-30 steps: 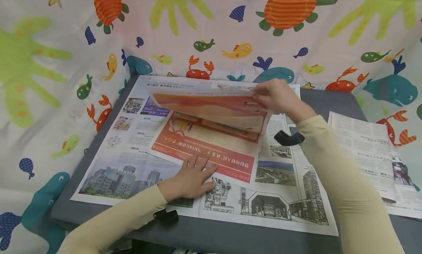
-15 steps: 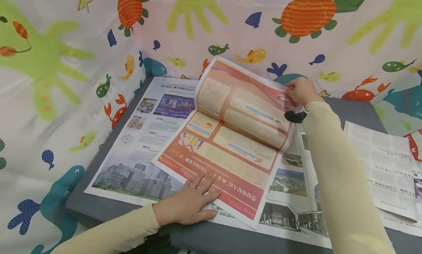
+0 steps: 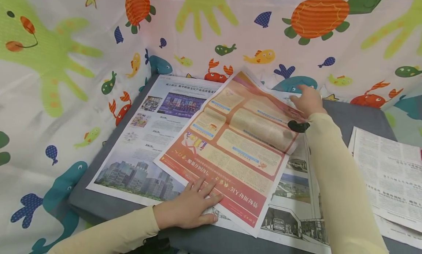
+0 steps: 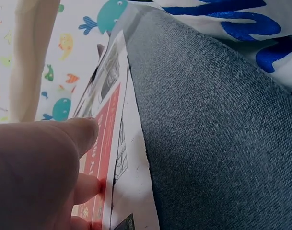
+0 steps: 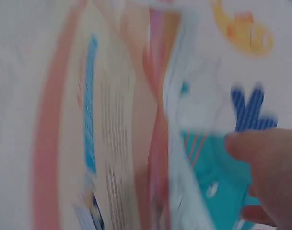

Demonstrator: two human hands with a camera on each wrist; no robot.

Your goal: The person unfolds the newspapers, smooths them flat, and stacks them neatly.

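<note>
An orange-red newspaper sheet (image 3: 227,166) lies slantwise over a larger spread newspaper (image 3: 132,155). Its far part curves upward a little, with a fold band across the middle. My left hand (image 3: 188,206) rests with spread fingers on the sheet's near edge; in the left wrist view this hand (image 4: 35,167) has its thumb and fingers on the red print. Beyond the far right corner of the sheet is my right hand (image 3: 308,102). In the blurred right wrist view, the right hand (image 5: 275,172) stands apart from the paper edge (image 5: 179,182), holding nothing.
More newspapers (image 3: 389,177) lie on the right side of the grey table (image 3: 204,239). A cloth curtain (image 3: 197,45) printed with sea animals hangs behind and to the left. The table's front edge runs just below the left hand.
My right hand drew the orange-red sheet's far half up and back, unfolding it, then let go of its corner. The left hand stayed on the near edge; the head view shifted slightly.
</note>
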